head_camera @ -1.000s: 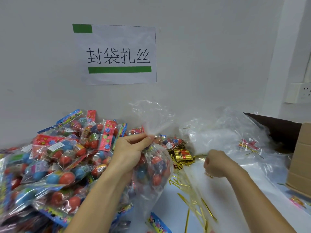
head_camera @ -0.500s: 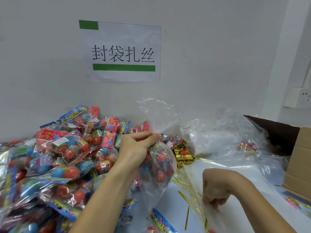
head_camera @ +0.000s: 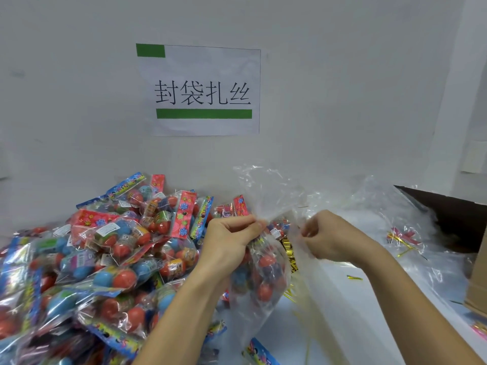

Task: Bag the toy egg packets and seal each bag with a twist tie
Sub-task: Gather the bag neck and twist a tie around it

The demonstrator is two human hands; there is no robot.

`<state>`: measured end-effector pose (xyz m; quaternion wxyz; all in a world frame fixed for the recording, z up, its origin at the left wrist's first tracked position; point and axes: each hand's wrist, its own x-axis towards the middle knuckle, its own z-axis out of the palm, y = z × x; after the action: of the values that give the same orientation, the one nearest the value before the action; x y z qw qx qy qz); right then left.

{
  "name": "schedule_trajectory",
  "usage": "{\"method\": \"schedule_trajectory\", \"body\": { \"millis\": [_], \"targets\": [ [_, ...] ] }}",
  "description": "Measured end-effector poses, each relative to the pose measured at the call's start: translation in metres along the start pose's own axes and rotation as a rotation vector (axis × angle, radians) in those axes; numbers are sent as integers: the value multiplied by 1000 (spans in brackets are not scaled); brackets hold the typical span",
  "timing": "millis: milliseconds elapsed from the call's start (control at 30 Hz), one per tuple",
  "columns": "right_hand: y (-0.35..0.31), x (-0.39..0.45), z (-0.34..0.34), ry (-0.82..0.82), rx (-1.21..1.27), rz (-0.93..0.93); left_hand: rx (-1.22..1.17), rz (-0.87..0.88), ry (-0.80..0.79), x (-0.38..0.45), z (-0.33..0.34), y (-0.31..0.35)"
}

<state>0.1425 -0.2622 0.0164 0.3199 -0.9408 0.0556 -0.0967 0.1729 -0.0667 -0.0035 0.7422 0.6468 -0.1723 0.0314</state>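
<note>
A: In front of the wall sign, where's your bag?

B: Your left hand pinches the gathered neck of the clear bag; the filled part hangs just below it, over the white table.

A: And your right hand?

B: Curled into a loose fist just right of the neck, touching the plastic. Cannot tell if it pinches a twist tie.

A: Packets?

B: Pile of toy egg packets left of your left arm. Gold twist ties lie between your 2 wrists, behind the bag.
</note>
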Motion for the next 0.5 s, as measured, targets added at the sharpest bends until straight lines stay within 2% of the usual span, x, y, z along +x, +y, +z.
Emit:
{"method": "schedule_trajectory", "body": {
  "millis": [100, 167, 367, 500],
  "targets": [
    [15, -6, -3, -144, 25, 69, -3, -22, 11, 3, -2, -1],
    [27, -7, -8, -161, 103, 97, 13, -28, 19, 3, -3, -1],
    [55, -2, -22, -29, 344, 196, 21, -35, 3, 1, -4, 0],
    [49, -2, -16, 91, 381, 126, 7, -37, -29, -2, 0, 2]
  ]
}}
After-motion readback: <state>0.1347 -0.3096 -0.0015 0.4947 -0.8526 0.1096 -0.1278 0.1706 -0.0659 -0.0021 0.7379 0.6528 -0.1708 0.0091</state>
